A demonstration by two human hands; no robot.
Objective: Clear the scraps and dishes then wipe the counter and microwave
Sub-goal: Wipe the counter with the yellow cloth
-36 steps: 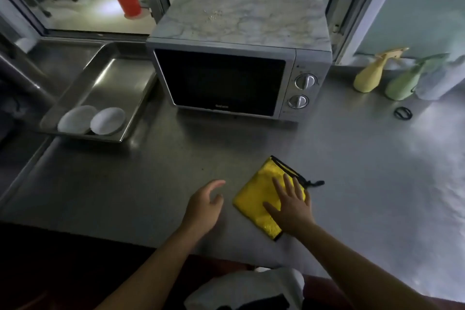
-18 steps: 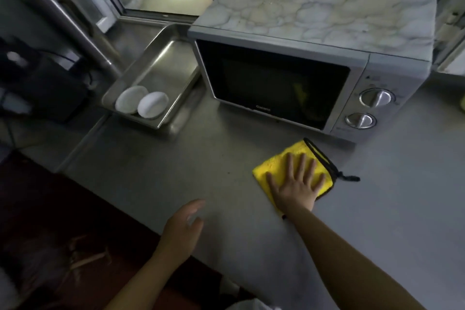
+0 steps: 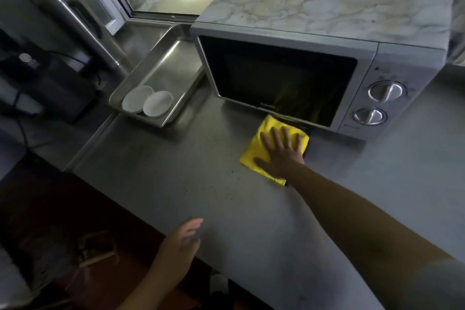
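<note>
Two hands show: the right hand (image 3: 280,152), fingers spread flat, presses the cloth (image 3: 261,148) on the counter (image 3: 156,184) at mid-frame, just below the microwave (image 3: 302,58). The left hand (image 3: 182,244) hovers at the counter's lower edge, loosely open and holding nothing.

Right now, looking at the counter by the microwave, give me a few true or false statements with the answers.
1. The right hand presses flat on the yellow cloth. True.
2. The left hand grips a spray bottle. False: it holds nothing, fingers relaxed at the counter edge.
3. Two white dishes lie in the metal tray. True.
4. The microwave door is open. False: it is closed.
</note>
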